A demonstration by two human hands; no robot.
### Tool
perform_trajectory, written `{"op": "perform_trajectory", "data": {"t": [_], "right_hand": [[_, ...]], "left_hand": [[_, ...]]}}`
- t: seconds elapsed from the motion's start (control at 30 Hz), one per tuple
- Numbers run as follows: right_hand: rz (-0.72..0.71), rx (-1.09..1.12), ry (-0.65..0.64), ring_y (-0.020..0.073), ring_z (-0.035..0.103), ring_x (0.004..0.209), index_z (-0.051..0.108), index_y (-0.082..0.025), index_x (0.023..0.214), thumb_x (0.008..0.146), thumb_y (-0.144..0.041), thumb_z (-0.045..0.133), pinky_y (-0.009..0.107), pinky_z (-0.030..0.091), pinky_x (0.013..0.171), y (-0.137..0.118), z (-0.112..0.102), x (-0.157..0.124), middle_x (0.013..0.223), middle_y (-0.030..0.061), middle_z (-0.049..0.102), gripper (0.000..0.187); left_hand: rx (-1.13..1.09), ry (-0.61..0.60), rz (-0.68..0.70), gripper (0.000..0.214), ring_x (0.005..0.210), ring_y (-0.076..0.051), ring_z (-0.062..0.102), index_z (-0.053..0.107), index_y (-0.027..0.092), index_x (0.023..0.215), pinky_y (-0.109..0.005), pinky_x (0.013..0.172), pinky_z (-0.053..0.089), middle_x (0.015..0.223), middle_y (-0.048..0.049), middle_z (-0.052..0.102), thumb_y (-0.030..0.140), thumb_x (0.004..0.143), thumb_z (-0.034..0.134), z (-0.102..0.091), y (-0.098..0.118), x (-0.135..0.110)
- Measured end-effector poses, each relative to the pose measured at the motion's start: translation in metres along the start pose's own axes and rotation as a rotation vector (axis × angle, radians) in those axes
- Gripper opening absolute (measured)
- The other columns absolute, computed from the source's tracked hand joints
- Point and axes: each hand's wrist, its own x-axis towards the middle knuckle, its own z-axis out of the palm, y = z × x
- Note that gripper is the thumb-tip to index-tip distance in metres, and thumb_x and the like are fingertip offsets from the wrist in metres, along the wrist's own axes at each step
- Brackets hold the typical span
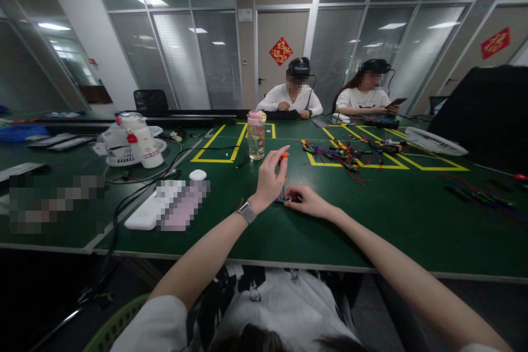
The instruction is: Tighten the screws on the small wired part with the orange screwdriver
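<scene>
One small board lies at the right fingers (apparently pinched).

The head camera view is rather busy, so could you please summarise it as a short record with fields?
Surface: dark green table with yellow outlines
Left hand: gripping an orange-handled tool, shaft downward
Right hand: at a small, partly hidden piece
Tip contact: unclear
Beyond left hand: clear bottle with pink lid
Ahead, rightward: tangled red and blue wires
Across: two seated people
</scene>
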Motion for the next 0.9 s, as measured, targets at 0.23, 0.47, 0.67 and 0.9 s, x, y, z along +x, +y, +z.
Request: {"op": "perform_trajectory", "data": {"t": [0.23,0.47,0.67,0.9], "right_hand": [[0.004,0.002,-0.003,0.0128,0.05,0.062,0.061,-0.015,0.084,0.076,-0.022,0.064,0.024,0.039,0.059,-0.0001,0.0,0.0008,0.068,-0.0011,0.055,0.011],[0.008,-0.002,-0.004,0.0132,0.05,0.062,0.062,-0.015,0.086,0.077,-0.023,0.063,0.024,0.04,0.059,-0.0002,0.0,0.0004,0.069,-0.0006,0.056,0.012],[0.003,0.019,-0.002,0.0133,0.05,0.062,0.061,-0.015,0.085,0.076,-0.023,0.064,0.024,0.039,0.058,0.0031,0.0016,0.0008,0.069,-0.0007,0.055,0.012],[0.002,0.008,-0.003,0.0128,0.051,0.062,0.062,-0.015,0.085,0.076,-0.022,0.064,0.024,0.04,0.059,-0.0003,0.0002,0.0004,0.069,-0.0012,0.055,0.011]], "left_hand": [[0.028,0.011,0.002,0.025,0.091,-0.016,0.056,0.061,0.021,0.113,-0.029,0.085,0.046,0.097,-0.0047,0.058,0.027,0.097,0.043,-0.0019,0.0029,-0.0001],[-0.038,0.013,-0.006,0.03,0.105,-0.015,0.058,0.053,0.021,0.124,-0.03,0.094,0.045,0.113,-0.0061,0.061,0.021,0.098,0.039,0.0009,-0.0016,-0.001],[0.062,0.061,0.013,0.021,0.086,-0.015,0.056,0.063,0.021,0.109,-0.028,0.082,0.046,0.091,-0.003,0.057,0.031,0.091,0.056,-0.0013,0.002,0.0001],[-0.016,-0.008,-0.019,0.033,0.104,-0.016,0.057,0.052,0.021,0.126,-0.032,0.093,0.045,0.112,-0.0073,0.06,0.024,0.1,0.032,-0.0013,0.0019,-0.0008]]}}
